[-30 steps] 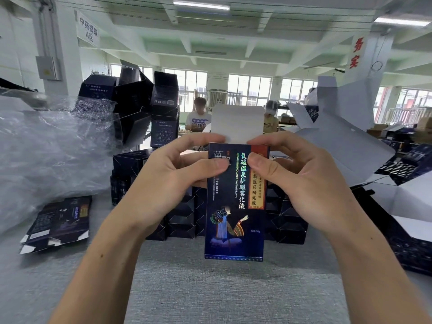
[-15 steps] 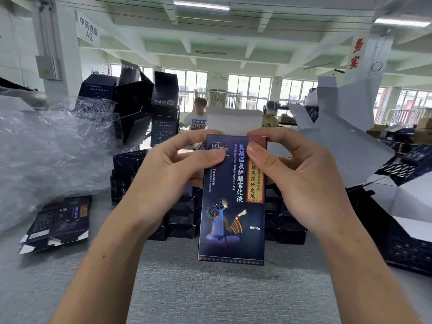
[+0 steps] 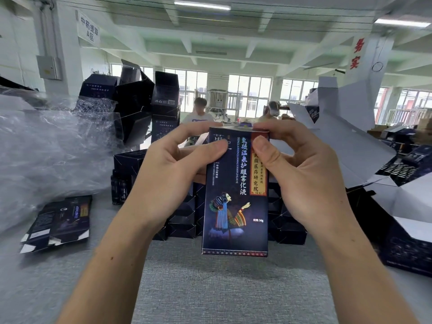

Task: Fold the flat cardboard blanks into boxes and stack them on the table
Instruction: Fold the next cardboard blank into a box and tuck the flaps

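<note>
While upright, box (image 3: 235, 213) between both hands (image 3: 168, 181) (image 3: 311, 183)

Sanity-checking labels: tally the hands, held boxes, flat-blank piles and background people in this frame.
Hands: 2, left hand and right hand
Held box: 1
Flat-blank pile: 1
Background people: 2
Total: 6

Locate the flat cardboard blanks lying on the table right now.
In the head view, the flat blanks lie at the left of the table, beside the crumpled plastic wrap, left of the left hand.
</note>
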